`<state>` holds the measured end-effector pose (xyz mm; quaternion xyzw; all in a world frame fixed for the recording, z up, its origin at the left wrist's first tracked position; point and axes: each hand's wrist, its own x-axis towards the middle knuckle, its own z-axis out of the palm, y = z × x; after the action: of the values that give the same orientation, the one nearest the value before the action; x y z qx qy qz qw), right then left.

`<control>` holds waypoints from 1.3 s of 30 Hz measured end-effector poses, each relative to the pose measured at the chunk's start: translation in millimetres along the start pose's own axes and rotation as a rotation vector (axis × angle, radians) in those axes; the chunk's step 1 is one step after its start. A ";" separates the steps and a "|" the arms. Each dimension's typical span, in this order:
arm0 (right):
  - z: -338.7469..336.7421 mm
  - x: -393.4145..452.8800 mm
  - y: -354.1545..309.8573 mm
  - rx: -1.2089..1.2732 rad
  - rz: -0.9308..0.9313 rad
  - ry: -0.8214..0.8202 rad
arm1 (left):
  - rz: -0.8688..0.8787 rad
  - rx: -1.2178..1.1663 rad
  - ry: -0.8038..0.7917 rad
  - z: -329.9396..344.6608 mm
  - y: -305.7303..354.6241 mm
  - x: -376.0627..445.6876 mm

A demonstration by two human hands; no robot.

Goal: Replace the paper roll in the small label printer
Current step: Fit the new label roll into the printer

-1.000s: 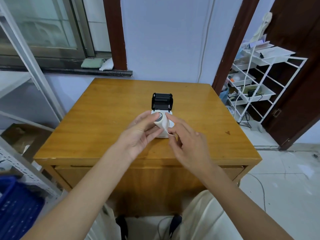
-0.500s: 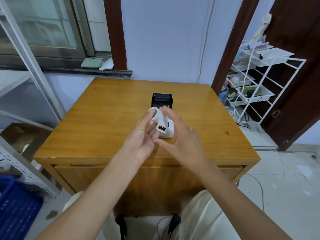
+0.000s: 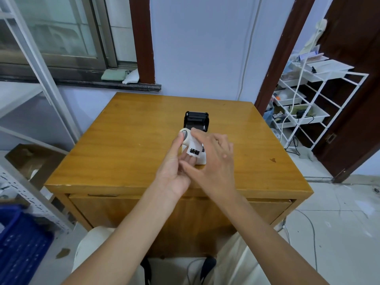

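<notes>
A small white label printer (image 3: 202,156) stands in the middle of the wooden table (image 3: 123,145), with its black lid (image 3: 197,119) swung open toward the far side. Just above the printer's front I hold a white paper roll (image 3: 186,137). My left hand (image 3: 174,167) grips the roll, thumb on its grey core end. My right hand (image 3: 213,161) touches the roll's top with a fingertip. A loose strip with black print (image 3: 194,150) hangs from the roll between both hands. Most of the printer's body is hidden behind my hands.
A white wire rack (image 3: 308,103) with trays and cables stands at the right by a dark door. A metal shelf frame (image 3: 37,64) and a blue crate (image 3: 18,243) are at the left. A window sill (image 3: 82,81) runs behind the table.
The roll has been lifted off the printer and turned, and its printed loose end now hangs free. My right hand moved from the roll's front to its top.
</notes>
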<state>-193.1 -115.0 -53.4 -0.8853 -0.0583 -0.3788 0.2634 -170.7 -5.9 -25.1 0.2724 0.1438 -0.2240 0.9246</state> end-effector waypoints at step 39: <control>23.2 105.5 94.2 0.378 0.328 -0.499 | 0.543 2.053 -0.446 -37.1 81.5 111.6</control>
<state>-75.2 -193.7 -32.5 -0.8838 -0.0471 -0.0861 0.4574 -40.1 38.9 -62.7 0.8919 -0.3485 -0.0696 0.2797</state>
